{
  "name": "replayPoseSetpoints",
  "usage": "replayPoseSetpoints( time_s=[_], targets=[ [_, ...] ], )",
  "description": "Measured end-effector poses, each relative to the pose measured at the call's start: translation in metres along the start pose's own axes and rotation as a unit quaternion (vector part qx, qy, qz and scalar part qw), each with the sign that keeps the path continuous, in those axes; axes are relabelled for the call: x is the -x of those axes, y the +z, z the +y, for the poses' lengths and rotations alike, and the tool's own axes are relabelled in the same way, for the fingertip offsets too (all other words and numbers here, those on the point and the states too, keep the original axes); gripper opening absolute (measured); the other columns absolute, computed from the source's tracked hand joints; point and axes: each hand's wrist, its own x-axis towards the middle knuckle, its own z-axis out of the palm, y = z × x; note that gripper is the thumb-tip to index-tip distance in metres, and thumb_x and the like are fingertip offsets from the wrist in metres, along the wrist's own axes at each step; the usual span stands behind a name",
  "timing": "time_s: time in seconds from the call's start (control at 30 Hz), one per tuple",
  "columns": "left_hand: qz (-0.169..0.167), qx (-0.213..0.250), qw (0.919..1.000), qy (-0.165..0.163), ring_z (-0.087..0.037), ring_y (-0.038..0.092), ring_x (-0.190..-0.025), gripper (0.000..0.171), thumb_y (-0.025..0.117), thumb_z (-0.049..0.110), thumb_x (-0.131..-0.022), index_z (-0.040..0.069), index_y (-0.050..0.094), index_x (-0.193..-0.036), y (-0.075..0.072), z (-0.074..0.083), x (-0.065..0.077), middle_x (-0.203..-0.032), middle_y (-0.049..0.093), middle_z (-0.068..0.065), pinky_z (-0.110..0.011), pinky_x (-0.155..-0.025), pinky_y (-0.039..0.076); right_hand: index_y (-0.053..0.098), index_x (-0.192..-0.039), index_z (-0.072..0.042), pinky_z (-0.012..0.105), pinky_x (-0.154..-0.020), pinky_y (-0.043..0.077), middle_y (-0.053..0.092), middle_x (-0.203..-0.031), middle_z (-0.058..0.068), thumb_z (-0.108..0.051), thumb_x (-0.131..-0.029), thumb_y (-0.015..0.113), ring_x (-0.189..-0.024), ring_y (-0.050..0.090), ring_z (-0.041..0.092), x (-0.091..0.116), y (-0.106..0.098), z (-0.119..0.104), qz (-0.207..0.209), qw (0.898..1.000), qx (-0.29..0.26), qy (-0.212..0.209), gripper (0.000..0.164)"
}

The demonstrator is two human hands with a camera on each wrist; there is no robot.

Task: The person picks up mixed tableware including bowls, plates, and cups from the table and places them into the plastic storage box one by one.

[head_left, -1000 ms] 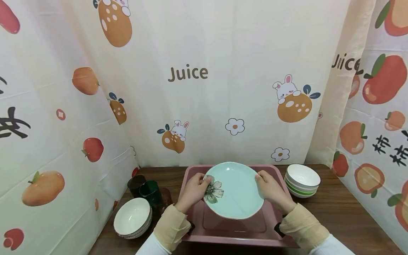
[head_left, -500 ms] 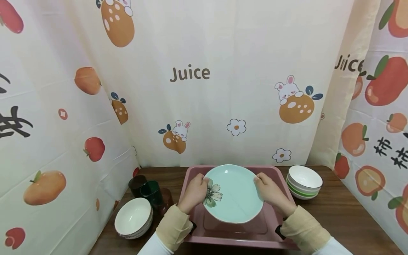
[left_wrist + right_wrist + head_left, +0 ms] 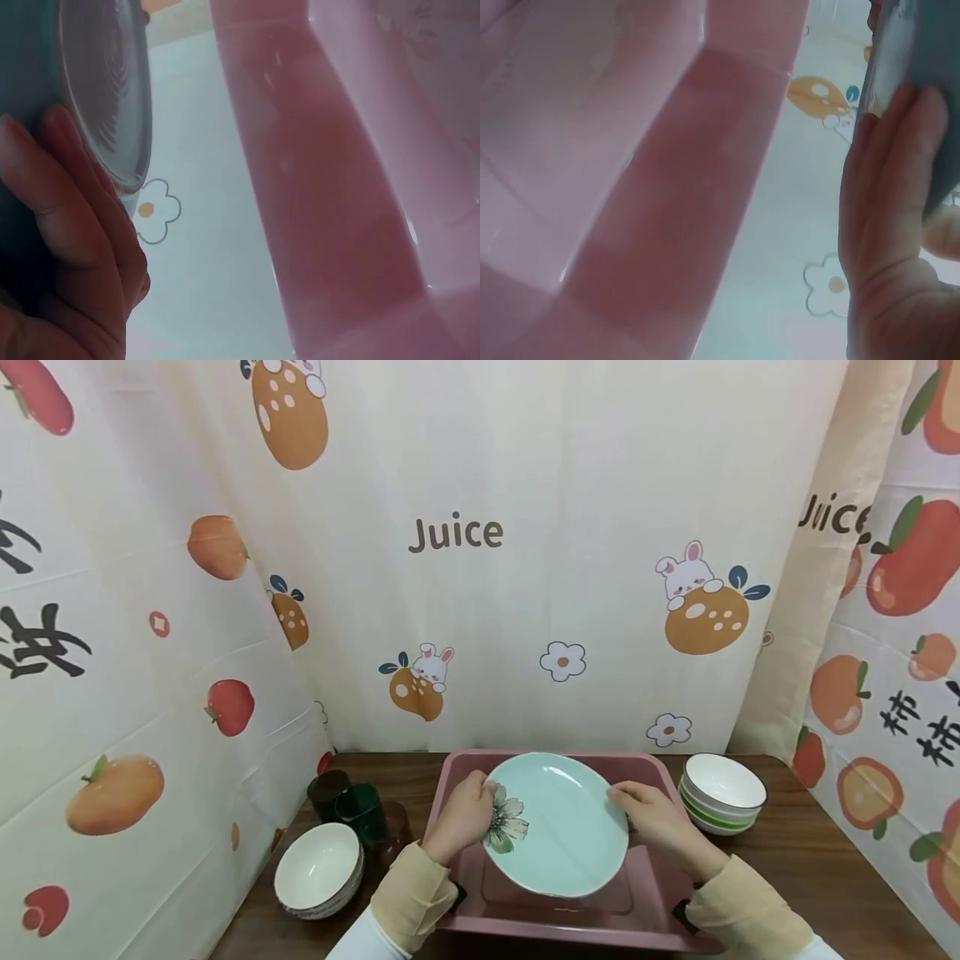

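Observation:
A pale mint-green plate [image 3: 566, 827] with a grey-green flower print on its left side is held above the pink tray [image 3: 600, 932], tilted toward the head camera. My left hand [image 3: 462, 817] grips its left rim, thumb on top and fingers behind. On the opposite rim, my right hand [image 3: 663, 822] pinches the plate between thumb and fingers. In the left wrist view, fingers [image 3: 82, 217] lie against the plate's underside, where a ringed disc-like surface [image 3: 112, 82] shows. The right wrist view has fingers [image 3: 896, 165] fairly straight beneath the plate [image 3: 949, 142].
Stacked white bowls [image 3: 318, 870] stand at the left, with dark tumblers [image 3: 360, 810] behind them. Another bowl stack [image 3: 723, 793], with a green-banded one, stands right of the tray. A printed curtain [image 3: 480, 610] hangs behind the wooden table [image 3: 817, 860].
The plate has sunk slightly toward me and stays over the tray. My right hand has shifted outward, its thumb now nearer the plate's edge. The head view has turned a little left.

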Motion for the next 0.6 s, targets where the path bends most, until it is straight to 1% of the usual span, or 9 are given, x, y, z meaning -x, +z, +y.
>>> replayPoseSetpoints(
  time_s=[0.13, 0.2, 0.27, 0.37, 0.43, 0.53, 0.6],
  targets=[
    [-0.001, -0.006, 1.0000, 0.002, -0.016, 0.047, -0.063, 0.021, 0.040, 0.015, -0.105, 0.001, 0.050, -0.094, -0.002, -0.002, 0.000, -0.073, 0.047, -0.005, -0.028, -0.057, 0.040, 0.041, -0.133, 0.013, 0.036, -0.068, 0.058, 0.067, -0.092, 0.013, -0.029, -0.105, 0.042, -0.075, 0.069, 0.019, 0.007, -0.017, 0.002, -0.036, 0.999, -0.033, -0.017, 0.050],
    [0.002, -0.012, 0.9999, 0.007, -0.016, 0.046, -0.062, 0.021, 0.040, 0.015, -0.105, 0.001, 0.050, -0.092, -0.003, -0.002, 0.000, -0.072, 0.046, -0.005, -0.027, -0.056, 0.039, 0.038, -0.133, 0.013, 0.035, -0.069, 0.059, 0.067, -0.087, 0.011, -0.030, -0.105, 0.042, -0.073, 0.069, 0.018, 0.012, -0.027, 0.004, -0.041, 0.998, -0.045, -0.023, 0.051],
    [0.004, -0.024, 0.9997, 0.008, -0.016, 0.046, -0.062, 0.022, 0.040, 0.016, -0.105, 0.002, 0.050, -0.092, -0.005, -0.003, -0.001, -0.072, 0.045, -0.004, -0.027, -0.057, 0.039, 0.036, -0.132, 0.014, 0.035, -0.069, 0.059, 0.068, -0.085, 0.010, -0.029, -0.105, 0.042, -0.072, 0.069, 0.018, 0.017, -0.036, 0.006, -0.038, 0.998, -0.049, -0.031, 0.051],
    [0.010, -0.040, 0.9990, 0.016, -0.016, 0.047, -0.065, 0.021, 0.041, 0.015, -0.105, 0.000, 0.051, -0.093, -0.009, -0.004, -0.002, -0.073, 0.047, -0.005, -0.028, -0.059, 0.041, 0.034, -0.134, 0.015, 0.035, -0.069, 0.059, 0.068, -0.085, 0.008, -0.029, -0.106, 0.042, -0.071, 0.069, 0.017, 0.024, -0.050, 0.011, -0.019, 0.999, -0.023, -0.042, 0.053],
    [0.011, -0.051, 0.9985, 0.017, -0.017, 0.048, -0.066, 0.021, 0.041, 0.015, -0.105, 0.000, 0.052, -0.095, -0.012, -0.004, -0.002, -0.074, 0.048, -0.005, -0.029, -0.060, 0.042, 0.032, -0.135, 0.017, 0.036, -0.067, 0.058, 0.068, -0.086, 0.010, -0.027, -0.106, 0.041, -0.071, 0.069, 0.017, 0.029, -0.057, 0.016, -0.008, 0.999, 0.001, -0.051, 0.053],
    [0.008, -0.055, 0.9984, 0.013, -0.018, 0.048, -0.066, 0.022, 0.041, 0.015, -0.105, -0.001, 0.052, -0.096, -0.016, -0.005, -0.003, -0.075, 0.048, -0.006, -0.030, -0.060, 0.042, 0.031, -0.135, 0.019, 0.036, -0.066, 0.058, 0.068, -0.088, 0.014, -0.021, -0.106, 0.039, -0.071, 0.069, 0.018, 0.035, -0.065, 0.024, 0.006, 0.998, 0.039, -0.059, 0.050],
    [0.005, -0.057, 0.9984, 0.007, -0.018, 0.048, -0.065, 0.022, 0.041, 0.016, -0.105, -0.001, 0.052, -0.096, -0.019, -0.006, -0.004, -0.074, 0.048, -0.007, -0.030, -0.060, 0.042, 0.032, -0.134, 0.020, 0.035, -0.064, 0.058, 0.068, -0.089, 0.016, -0.019, -0.106, 0.039, -0.071, 0.068, 0.017, 0.039, -0.068, 0.030, 0.014, 0.997, 0.058, -0.056, 0.048]
  ],
)
